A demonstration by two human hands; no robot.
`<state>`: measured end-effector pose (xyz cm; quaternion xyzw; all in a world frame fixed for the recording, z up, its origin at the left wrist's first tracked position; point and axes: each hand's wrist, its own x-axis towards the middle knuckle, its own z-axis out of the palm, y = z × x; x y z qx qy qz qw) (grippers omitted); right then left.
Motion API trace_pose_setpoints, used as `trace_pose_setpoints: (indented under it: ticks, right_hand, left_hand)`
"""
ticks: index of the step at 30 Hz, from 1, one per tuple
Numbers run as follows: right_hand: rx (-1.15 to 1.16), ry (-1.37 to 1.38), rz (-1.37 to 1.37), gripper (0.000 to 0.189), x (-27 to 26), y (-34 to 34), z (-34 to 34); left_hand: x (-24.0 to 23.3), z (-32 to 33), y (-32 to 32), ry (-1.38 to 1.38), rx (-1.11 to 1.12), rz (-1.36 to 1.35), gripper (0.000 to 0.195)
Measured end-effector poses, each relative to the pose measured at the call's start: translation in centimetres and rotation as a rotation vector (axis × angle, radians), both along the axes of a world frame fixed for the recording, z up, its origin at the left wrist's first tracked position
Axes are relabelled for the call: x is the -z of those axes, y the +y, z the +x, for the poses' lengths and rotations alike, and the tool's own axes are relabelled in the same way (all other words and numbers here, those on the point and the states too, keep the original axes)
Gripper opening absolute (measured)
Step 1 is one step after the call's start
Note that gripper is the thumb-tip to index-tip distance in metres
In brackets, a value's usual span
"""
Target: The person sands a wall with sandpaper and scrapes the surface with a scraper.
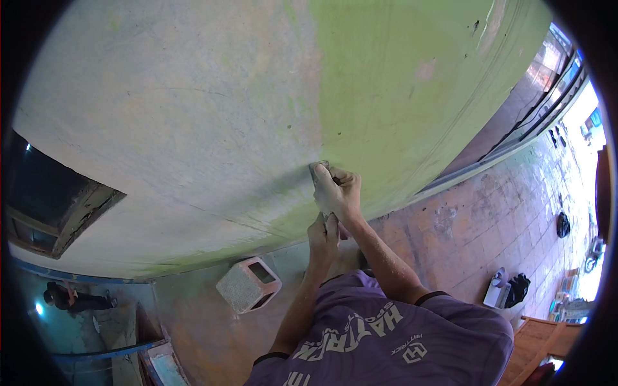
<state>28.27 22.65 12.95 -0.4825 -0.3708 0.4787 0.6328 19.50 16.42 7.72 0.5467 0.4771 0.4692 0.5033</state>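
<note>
A flat scraper (319, 165) lies against a painted wall, where green paint (376, 101) meets a pale, bare-looking area (193, 111). My right hand (340, 193) is closed around it, with the thumb along the blade. Just below, my left hand (322, 241) pinches what appears to be the tool's lower end; the fingers hide most of that part. Pale dust coats my right hand and forearm. Small pits and scratches mark the wall around the blade.
A pale box-like stool (246, 287) with openings stands on the reddish floor (203, 328) near the wall's foot. Framed windows (43, 207) interrupt the wall at left and right. Another person (72, 296) is at the lower left. Black bags (516, 289) lie at right near a wooden chair (545, 342).
</note>
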Motion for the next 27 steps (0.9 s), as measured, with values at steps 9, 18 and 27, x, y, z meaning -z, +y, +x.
trace_pose_setpoints:
  ticks: [9,18,27]
  right_hand:
    - [0.013,-0.065,0.048,0.037,3.9,-1.5,0.9]
    - [0.029,-0.007,0.217,0.042,-8.6,-0.9,3.4]
    - [0.068,-0.089,0.319,0.043,-17.2,0.5,2.8]
  left_hand:
    - [0.2,0.9,-1.3,0.188,-0.103,0.165,0.031]
    - [-9.6,3.0,-0.5,0.083,0.007,0.226,0.034]
    - [-17.1,3.2,2.6,0.034,-0.027,0.487,0.037]
